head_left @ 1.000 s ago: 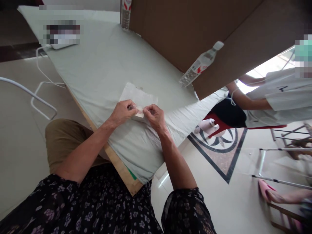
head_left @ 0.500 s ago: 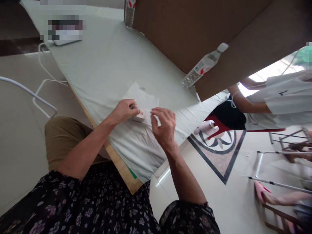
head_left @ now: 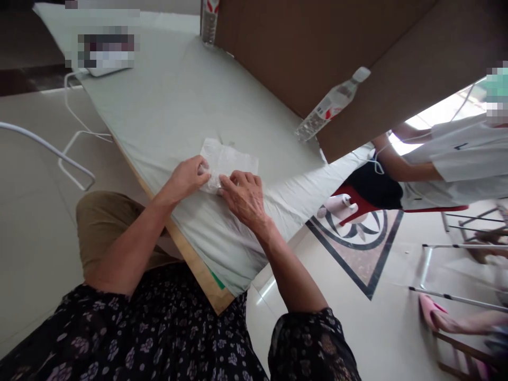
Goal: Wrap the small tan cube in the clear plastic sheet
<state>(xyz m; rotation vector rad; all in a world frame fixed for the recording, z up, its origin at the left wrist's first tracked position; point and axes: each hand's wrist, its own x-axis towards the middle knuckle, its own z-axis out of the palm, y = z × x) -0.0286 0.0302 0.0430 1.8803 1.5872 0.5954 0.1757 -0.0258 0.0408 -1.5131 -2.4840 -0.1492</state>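
A whitish, see-through wrapping sheet [head_left: 234,159] lies on the cloth-covered table in front of me, its near part folded up between my hands. My left hand [head_left: 186,179] is closed on the near left of the sheet, thumb and fingers pinching it. From the right, my right hand [head_left: 244,197] has its thumb and bent fingertips pressed on the fold. The small printed box seen earlier does not show; the folded sheet and my fingers cover that spot.
A clear bottle [head_left: 332,106] leans against a large brown cardboard panel [head_left: 278,58]; another bottle [head_left: 209,24] stands by its far edge. A white device with a cable [head_left: 109,69] is at the far left. A person in a white shirt [head_left: 456,153] sits at right.
My right hand has moved left and down onto the sheet. The near part of the sheet has come over the small box, which was visible under my left hand. My left hand shifted slightly left.
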